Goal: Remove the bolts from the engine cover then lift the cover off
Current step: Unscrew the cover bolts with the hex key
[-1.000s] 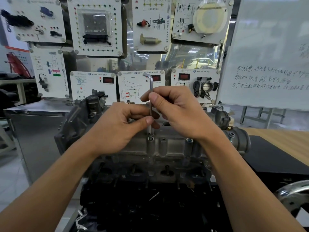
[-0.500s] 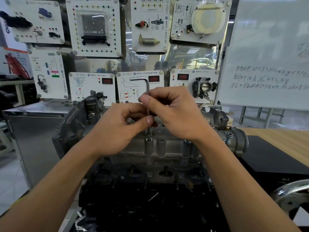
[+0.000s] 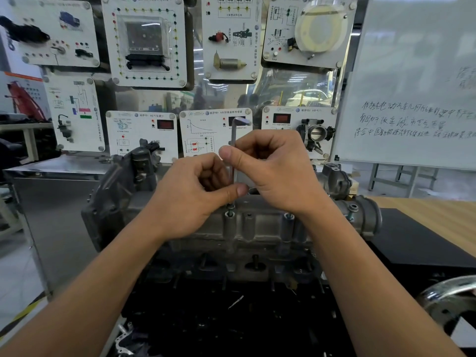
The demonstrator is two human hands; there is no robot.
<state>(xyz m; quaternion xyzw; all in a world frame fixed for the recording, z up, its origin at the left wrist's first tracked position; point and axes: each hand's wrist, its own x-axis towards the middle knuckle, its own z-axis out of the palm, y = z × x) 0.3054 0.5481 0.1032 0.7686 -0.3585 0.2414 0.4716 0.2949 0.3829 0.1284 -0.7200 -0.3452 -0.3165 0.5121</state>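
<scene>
A grey cast engine cover (image 3: 257, 228) sits on top of a dark engine block in front of me. An L-shaped hex key (image 3: 234, 135) stands upright in a bolt (image 3: 230, 210) near the cover's front edge, and the bolt head is raised a little above its boss. My left hand (image 3: 190, 199) pinches the key's lower shaft between thumb and fingers. My right hand (image 3: 273, 171) grips the shaft higher up. The key's short arm points right. Another bolt (image 3: 289, 216) sits in a boss further right.
A wall of white training panels (image 3: 144, 39) with sensors and wiring stands behind the engine. A whiteboard (image 3: 417, 81) stands at the right. A black mat on a wooden table (image 3: 425, 215) lies to the right, and a chrome wheel (image 3: 450, 302) sits at the lower right.
The hex key has turned: its short arm pointed left half a second ago and points right now. Both hands kept hold of the shaft. The bolt head stands slightly higher.
</scene>
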